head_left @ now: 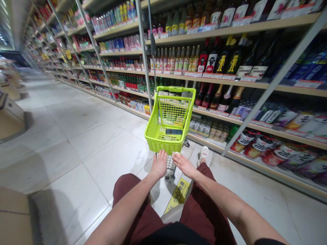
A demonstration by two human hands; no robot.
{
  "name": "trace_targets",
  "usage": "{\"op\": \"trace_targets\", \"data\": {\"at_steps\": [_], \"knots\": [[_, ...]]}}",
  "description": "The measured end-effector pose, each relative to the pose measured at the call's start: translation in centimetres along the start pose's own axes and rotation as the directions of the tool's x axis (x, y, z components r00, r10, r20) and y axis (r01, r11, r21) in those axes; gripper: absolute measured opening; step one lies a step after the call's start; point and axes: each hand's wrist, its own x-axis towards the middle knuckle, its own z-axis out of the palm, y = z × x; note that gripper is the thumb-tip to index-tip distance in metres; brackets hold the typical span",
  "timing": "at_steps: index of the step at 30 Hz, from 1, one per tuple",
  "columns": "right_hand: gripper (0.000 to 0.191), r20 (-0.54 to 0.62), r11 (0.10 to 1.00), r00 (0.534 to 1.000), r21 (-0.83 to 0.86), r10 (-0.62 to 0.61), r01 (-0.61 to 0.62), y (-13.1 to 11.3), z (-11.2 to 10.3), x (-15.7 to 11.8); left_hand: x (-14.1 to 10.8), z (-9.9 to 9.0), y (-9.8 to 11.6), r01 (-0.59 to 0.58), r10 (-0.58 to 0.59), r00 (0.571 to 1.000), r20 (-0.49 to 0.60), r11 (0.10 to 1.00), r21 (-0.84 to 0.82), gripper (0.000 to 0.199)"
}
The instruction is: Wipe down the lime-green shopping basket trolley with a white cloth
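Note:
A lime-green shopping cart [150,134] stands before me, its basket facing my knees. My left hand [159,164] is at the lower front edge of the basket, fingers stretched out and seemingly touching it. Just to the right, my right hand [184,165] has its fingers pressed over a small, pale crumpled cloth [175,155] by the same edge. Its exact material is hard to make out. Inside the basket lies a dark, flat phone-like object [173,131]. Below the basket, the wire lower rack [170,163] and a caster [170,177] show.
Long shelves [214,80] of bottles and packs run along the right and into the distance. A thin grey pole [152,44] rises behind the cart. A yellow floor sign [178,194] lies between my legs. Beige display stands [11,117] are at left.

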Motion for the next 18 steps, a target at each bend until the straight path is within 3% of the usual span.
{"op": "trace_targets", "data": {"at_steps": [3, 6, 10, 13, 15, 18], "knots": [[0.034, -0.116, 1.000, 0.993, 0.031, 0.009, -0.005, -0.3, -2.0, 1.4, 0.1, 0.0, -0.6, 0.029, -0.030, 1.000, -0.010, 0.999, -0.017, 0.063], [0.037, -0.216, 0.995, 0.971, 0.031, 0.100, -0.095, 0.5, -3.3, 1.9, 0.2, 0.0, -0.5, 0.042, -0.043, 0.999, -0.020, 0.999, -0.029, 0.063], [0.036, -0.121, 0.987, 0.980, 0.007, 0.158, -0.158, 1.1, -1.3, -0.5, 0.0, -0.2, 0.1, 0.006, -0.006, 1.000, -0.025, 0.999, -0.036, 0.063], [0.034, -0.074, 0.987, 0.984, 0.015, 0.159, -0.159, 0.2, 0.0, -1.3, 0.0, -0.3, 0.0, -0.012, 0.011, 0.999, -0.036, 1.000, -0.026, 0.063], [0.035, -0.121, 0.992, 0.985, 0.046, 0.123, -0.118, -0.9, -0.6, -0.1, 0.0, -0.3, -0.6, -0.003, 0.002, 0.999, -0.047, 1.000, -0.018, 0.062], [0.035, -0.245, 0.995, 0.967, 0.093, 0.066, -0.045, -2.1, -2.7, 4.0, 0.2, -0.1, -1.6, 0.049, -0.049, 0.997, -0.055, 0.999, -0.011, 0.063]]}}
